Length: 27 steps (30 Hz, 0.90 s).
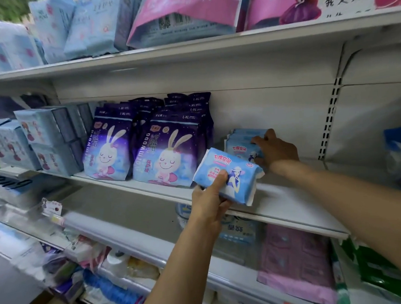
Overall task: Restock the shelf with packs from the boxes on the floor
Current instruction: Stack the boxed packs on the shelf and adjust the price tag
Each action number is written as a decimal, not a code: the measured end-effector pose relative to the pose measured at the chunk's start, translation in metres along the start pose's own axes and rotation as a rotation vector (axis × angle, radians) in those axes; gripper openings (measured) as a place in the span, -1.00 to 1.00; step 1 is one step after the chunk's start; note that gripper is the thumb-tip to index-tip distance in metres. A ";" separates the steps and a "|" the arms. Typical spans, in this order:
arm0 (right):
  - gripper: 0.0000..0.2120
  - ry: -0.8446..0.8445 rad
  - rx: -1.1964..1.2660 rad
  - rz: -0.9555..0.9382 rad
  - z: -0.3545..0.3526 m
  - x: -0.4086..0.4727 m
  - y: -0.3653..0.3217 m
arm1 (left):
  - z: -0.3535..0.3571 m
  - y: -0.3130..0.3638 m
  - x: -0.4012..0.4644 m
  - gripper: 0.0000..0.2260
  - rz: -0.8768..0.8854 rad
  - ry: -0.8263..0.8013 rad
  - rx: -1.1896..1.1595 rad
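Shelving step, head view. My left hand [209,198] grips a light-blue pack [228,173] by its lower left corner, thumb on the printed face, holding it tilted just above the front edge of the middle shelf [290,207]. My right hand [276,149] rests with curled fingers on the row of matching packs [240,140] standing at the back, just right of the purple rabbit bags [169,153]. To do this well, I judge I should steady the row upright, then slide the new pack in front, print forward. The floor boxes are out of view.
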State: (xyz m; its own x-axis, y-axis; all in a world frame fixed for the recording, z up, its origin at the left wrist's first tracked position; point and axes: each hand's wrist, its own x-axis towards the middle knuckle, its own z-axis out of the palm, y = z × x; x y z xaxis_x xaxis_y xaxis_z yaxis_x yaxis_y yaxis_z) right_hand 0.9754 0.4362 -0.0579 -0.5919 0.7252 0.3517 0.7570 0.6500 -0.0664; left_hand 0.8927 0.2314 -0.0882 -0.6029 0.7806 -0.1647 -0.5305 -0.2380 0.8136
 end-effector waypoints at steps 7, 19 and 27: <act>-0.72 0.051 0.634 0.028 -0.031 -0.036 -0.011 | -0.006 -0.002 -0.007 -0.62 0.024 0.019 -0.017; -0.58 -0.057 0.949 -0.106 -0.023 -0.073 -0.017 | 0.011 -0.007 0.006 -0.63 0.006 -0.027 0.068; -0.50 0.045 0.505 -0.065 -0.008 -0.051 -0.011 | 0.021 -0.010 0.019 -0.84 -0.107 -0.047 0.026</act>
State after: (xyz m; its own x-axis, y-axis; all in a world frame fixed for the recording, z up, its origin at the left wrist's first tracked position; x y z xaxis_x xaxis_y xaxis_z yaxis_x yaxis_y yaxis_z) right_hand 0.9996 0.3902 -0.0678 -0.6122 0.6763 0.4096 0.4840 0.7302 -0.4822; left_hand 0.8992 0.2613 -0.0877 -0.5145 0.8273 -0.2256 -0.5746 -0.1373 0.8069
